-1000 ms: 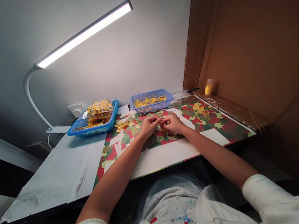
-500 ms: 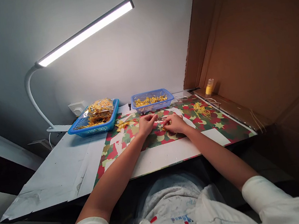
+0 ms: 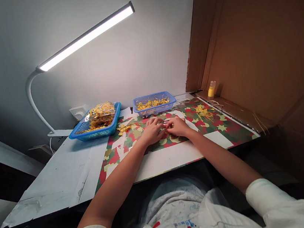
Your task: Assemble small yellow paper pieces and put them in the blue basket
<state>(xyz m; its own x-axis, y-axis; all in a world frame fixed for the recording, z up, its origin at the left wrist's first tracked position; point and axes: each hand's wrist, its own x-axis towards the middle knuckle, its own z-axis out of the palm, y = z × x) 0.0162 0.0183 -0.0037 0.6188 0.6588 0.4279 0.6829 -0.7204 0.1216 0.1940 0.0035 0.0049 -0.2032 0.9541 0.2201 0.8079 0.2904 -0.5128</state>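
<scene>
R hand [image 3: 177,126]: thumb + fingertips pinched tog. on a small yellow piece [image 3: 166,130], too tiny to make out in detail. L hand [image 3: 153,131]: fingers bent & part spread, tips right by the R ones; can't tell if it grips anything. Thin dark stem [image 3: 166,121] runs betw. the two hands.

Change vs ½ sec ago: L hand was pinched w/ a gap to the R; now it's loosened & come in close, R hand approx. same spot. Prob. means both hands now work the same small piece, R as the steady one.

Just L of hands: yellow bunch [image 3: 126,129] on the patterned sheet [image 3: 221,128]. Farther R: yellow tangle [image 3: 203,112], well apart. Behind hands: lilac basket [image 3: 155,109], rim nearest; blue basket [image 3: 95,134] back L.

Edges: counter's [image 3: 50,172] front edge runs under both forearms. Most room to move: far L, white part of counter; also white strip [image 3: 171,156] in front. R side tighter, cardboard [image 3: 258,51] walls it off.
</scene>
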